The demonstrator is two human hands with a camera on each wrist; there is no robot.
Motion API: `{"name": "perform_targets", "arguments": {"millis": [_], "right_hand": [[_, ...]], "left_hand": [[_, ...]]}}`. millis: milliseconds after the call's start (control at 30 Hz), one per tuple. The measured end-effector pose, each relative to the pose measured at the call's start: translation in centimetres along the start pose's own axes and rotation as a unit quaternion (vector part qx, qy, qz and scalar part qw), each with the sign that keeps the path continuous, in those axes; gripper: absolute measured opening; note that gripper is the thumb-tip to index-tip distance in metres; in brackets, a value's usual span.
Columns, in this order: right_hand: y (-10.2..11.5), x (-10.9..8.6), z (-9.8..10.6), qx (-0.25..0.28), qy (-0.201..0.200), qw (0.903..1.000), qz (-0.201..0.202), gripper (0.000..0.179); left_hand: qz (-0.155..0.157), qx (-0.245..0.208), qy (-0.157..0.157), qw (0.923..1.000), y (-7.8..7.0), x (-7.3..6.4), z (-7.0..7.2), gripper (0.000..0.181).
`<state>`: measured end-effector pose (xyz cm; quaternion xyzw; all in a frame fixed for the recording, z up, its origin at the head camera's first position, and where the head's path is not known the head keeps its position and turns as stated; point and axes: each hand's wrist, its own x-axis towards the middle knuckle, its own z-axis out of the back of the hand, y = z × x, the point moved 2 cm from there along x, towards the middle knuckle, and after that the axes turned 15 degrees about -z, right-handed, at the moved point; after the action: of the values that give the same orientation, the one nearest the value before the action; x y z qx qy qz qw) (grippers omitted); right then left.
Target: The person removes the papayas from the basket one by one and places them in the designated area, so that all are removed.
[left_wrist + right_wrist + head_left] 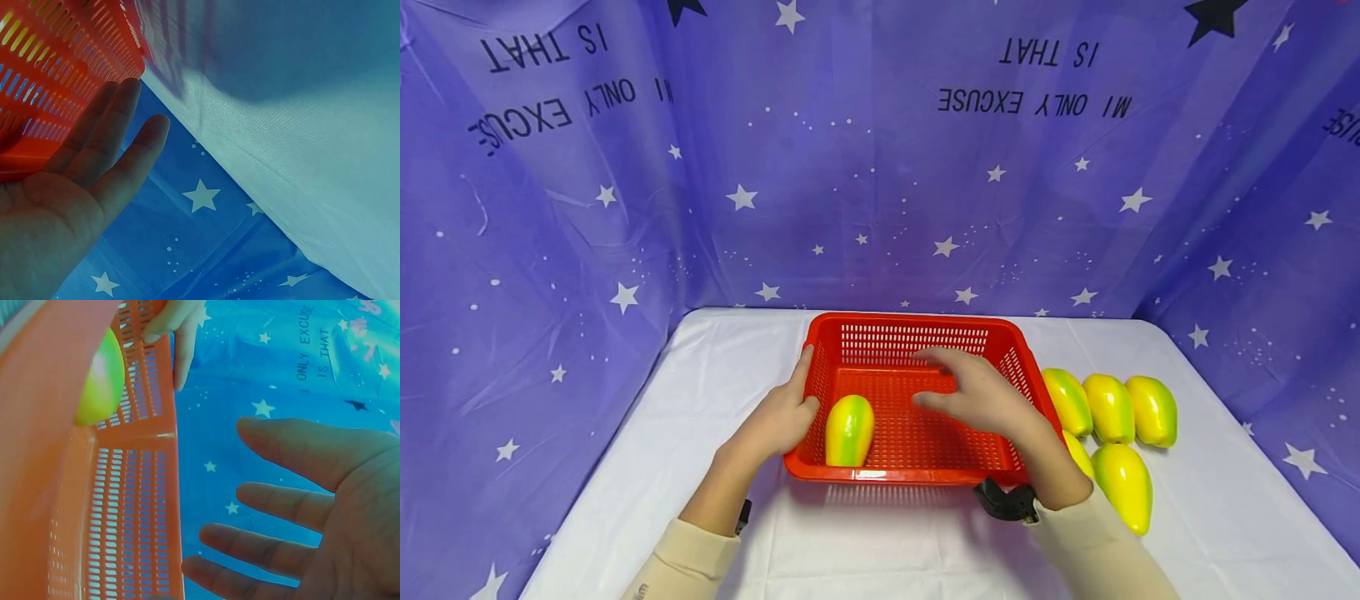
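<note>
A red plastic basket (917, 476) with slotted walls stands on the white cloth. Inside it, toward the left, lies one yellow-green toy mango (850, 429). My left hand (782, 417) holds the basket's left side, its thumb over the rim and its straight fingers (103, 128) along the outer wall. My right hand (981, 392) hovers over the right part of the basket with nothing in it. In the right wrist view its fingers (256, 540) are spread and slightly bent, apart from the basket wall (128, 519).
Several more mangoes lie on the table right of the basket, among them a front one (1123, 487) and a far-right one (1152, 411). My right forearm partly covers one of them. A purple star-patterned curtain (880, 208) surrounds the white-covered table (722, 350).
</note>
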<state>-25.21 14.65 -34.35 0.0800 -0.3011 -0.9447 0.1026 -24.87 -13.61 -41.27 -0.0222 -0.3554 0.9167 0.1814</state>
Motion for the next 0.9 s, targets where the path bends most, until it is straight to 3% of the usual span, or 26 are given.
{"name": "perform_targets", "arguments": {"millis": [400,900], "right_hand": [[1.7,0.8,-2.0,0.001,0.020,0.9998,-0.001,0.055],[3.9,2.1,-6.6,-0.013,0.064,0.9977,-0.016,0.057]], "left_hand": [[-0.003,-0.009,-0.001,1.0000,0.1,0.0,0.0,0.079],[-0.006,-0.011,0.000,0.9999,0.0,-0.1,0.2,0.079]]}}
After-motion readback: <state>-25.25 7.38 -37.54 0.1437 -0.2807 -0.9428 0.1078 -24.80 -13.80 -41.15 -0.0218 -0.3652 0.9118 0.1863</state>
